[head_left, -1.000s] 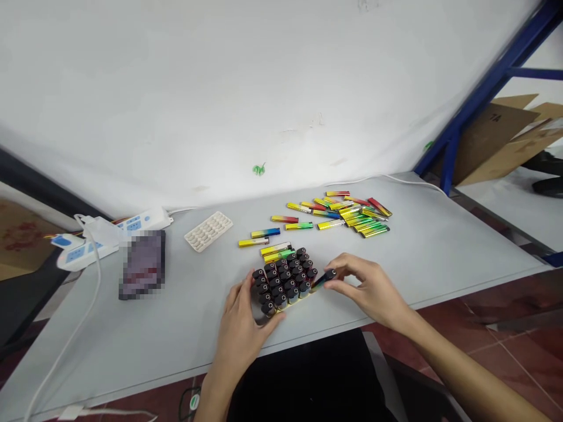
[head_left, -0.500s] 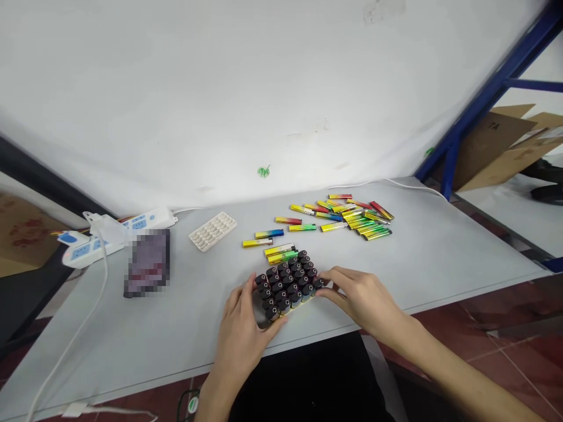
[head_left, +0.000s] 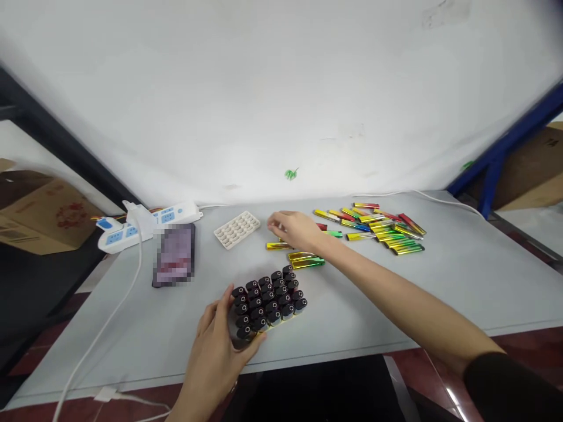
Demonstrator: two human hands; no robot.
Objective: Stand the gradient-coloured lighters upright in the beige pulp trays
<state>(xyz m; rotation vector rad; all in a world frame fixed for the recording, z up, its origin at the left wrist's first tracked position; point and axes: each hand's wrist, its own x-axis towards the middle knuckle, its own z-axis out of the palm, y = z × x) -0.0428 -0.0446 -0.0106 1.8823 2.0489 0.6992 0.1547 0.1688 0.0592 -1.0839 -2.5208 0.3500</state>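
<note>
My left hand [head_left: 217, 343] grips the left end of a pale tray [head_left: 282, 321], thumb along its front edge and fingers at its far left corner. Upright black-topped sticks [head_left: 269, 295] stand in it in close rows, their lower parts shiny where they show. Farther back, my right hand [head_left: 297, 230] hovers over loose shiny sticks, fingers bent and slightly apart, with nothing visible in them. Just below its fingertips lies a yellow stick [head_left: 277, 246]. Two more sticks, one of them yellow-green [head_left: 307, 264], lie between that hand and the tray.
A white slotted tray [head_left: 237, 230] lies left of my right hand. Multicoloured sticks [head_left: 387, 225] are heaped at the back right. On the left are a pixelated dark phone-like object [head_left: 175, 255], power strips [head_left: 145, 225] and a white cable [head_left: 108, 319]. Cardboard boxes [head_left: 48, 211] stand beyond the table.
My right hand has left the tray's right front corner and moved back and left over the loose sticks. My left hand stays on the tray. The view has shifted.
</note>
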